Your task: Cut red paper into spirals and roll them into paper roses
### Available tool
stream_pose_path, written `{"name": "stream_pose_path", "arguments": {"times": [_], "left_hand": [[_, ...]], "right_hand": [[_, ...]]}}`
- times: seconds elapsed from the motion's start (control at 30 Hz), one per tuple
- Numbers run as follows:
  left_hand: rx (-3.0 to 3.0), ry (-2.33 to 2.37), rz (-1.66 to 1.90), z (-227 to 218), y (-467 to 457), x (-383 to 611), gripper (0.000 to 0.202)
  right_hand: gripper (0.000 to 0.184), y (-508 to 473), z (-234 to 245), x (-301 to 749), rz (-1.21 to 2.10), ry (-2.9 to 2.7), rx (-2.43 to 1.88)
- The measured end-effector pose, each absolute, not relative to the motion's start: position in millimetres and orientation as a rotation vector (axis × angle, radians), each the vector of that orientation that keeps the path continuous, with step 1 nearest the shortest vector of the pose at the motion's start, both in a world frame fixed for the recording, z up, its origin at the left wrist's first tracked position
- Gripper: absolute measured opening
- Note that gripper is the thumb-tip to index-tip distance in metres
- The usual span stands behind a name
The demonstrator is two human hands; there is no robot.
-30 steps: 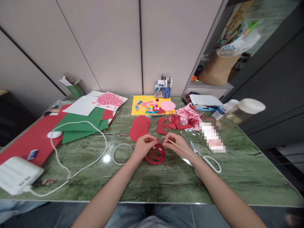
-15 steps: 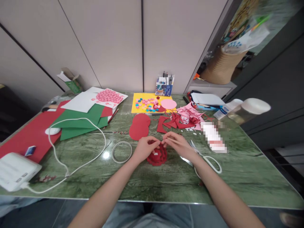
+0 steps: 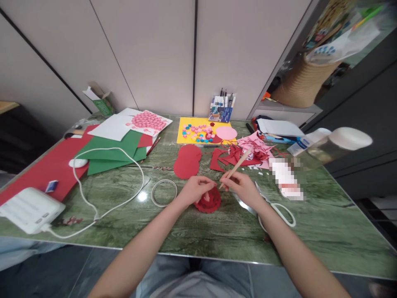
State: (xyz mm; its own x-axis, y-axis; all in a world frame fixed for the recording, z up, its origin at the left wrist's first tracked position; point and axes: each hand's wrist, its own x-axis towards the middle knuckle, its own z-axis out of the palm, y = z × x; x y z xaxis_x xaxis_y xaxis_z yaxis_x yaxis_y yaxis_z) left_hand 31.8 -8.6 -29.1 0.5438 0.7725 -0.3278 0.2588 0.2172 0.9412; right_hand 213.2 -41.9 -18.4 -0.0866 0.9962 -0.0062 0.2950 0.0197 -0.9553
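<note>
1. Nearest, here's the red rosette (image 3: 214, 203), partly under the left hand (image 3: 197, 190), the closer one.
2. That hand's fingertips pinch its far rim.
3. Right hand (image 3: 243, 188) just beside, closed round a wooden stick (image 3: 240, 161) slanting away rightward, lower tip towards the rosette.

At six o'clock, the left hand (image 3: 197, 191) hides some scalloped red paper (image 3: 212, 204) from us; at four, the right forearm (image 3: 287, 240) covers part of the scissors (image 3: 273, 204); nearer three, we cannot identify the pixelated item (image 3: 287, 181).
</note>
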Motion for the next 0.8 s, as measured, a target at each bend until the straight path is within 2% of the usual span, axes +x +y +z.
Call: {"name": "stream_pose_path", "arguments": {"times": [0.27,0.8], "left_hand": [[1.4,0.944,0.396,-23.6,-12.1,30.6,0.034],[1.433,0.886,0.385,-23.4,-15.1,31.5,0.022]], "right_hand": [[0.021,-42.1,-22.8,212.7,1.136,-1.512,-1.363],[0.017,-43.0,-27.1,208.4,1.101,-1.581,-1.39]]}}
